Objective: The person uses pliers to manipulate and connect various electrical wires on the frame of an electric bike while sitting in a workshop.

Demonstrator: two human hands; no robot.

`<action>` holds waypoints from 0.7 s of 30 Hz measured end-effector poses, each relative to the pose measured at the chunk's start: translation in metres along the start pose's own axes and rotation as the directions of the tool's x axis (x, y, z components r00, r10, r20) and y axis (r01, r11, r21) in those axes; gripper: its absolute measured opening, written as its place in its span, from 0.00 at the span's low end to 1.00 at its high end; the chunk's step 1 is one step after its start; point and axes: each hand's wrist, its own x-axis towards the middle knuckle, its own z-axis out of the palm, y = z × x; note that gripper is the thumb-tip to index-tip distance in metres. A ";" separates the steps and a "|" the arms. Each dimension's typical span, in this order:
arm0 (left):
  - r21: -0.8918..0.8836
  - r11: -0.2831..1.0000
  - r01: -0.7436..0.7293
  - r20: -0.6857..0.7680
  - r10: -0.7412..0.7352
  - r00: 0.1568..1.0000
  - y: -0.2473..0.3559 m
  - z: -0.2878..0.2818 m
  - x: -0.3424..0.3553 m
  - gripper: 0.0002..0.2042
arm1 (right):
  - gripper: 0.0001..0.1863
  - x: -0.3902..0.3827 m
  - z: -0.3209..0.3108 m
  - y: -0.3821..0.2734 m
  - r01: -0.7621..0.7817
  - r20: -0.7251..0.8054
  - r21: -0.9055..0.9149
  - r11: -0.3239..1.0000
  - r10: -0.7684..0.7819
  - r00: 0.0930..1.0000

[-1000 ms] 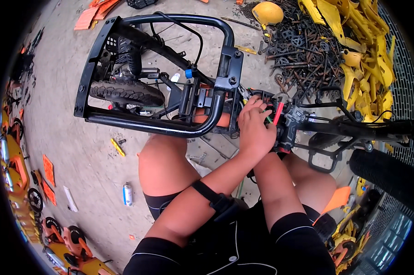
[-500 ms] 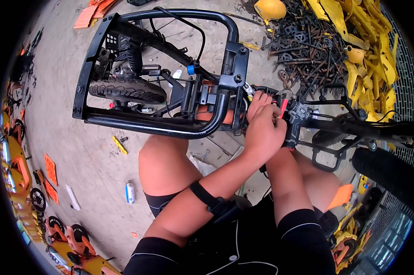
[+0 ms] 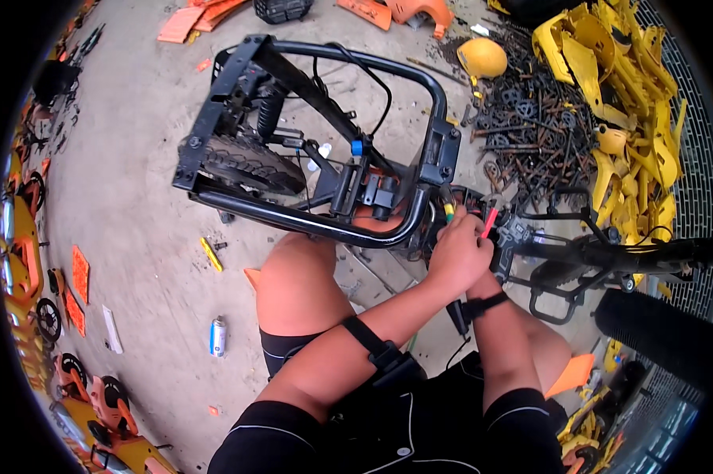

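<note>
Slanting away and slightly right, the red handle (image 3: 490,222) lies against or just beside the curled left hand (image 3: 460,251), the nearer one; right hand (image 3: 487,284) mostly hidden beneath, either's grip untellable.

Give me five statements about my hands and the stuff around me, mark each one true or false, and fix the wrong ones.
1. A red handle shows right beside the left hand. True.
2. The left hand is holding the spray can. False: the spray can is on the concrete floor, off to the left.
3. A black strap goes around the left forearm. True.
4. The tyre is bright yellow. False: the tyre is dark and treaded, seen through the black tubular frame.
5. Rusty metal parts are heaped next to yellow plastic pieces. True.
</note>
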 end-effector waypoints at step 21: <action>-0.008 0.931 0.366 -0.121 -0.364 0.923 -0.062 0.012 -0.027 0.19 | 0.14 -0.054 -0.073 -0.001 -0.624 0.639 0.717 0.311 0.065 0.767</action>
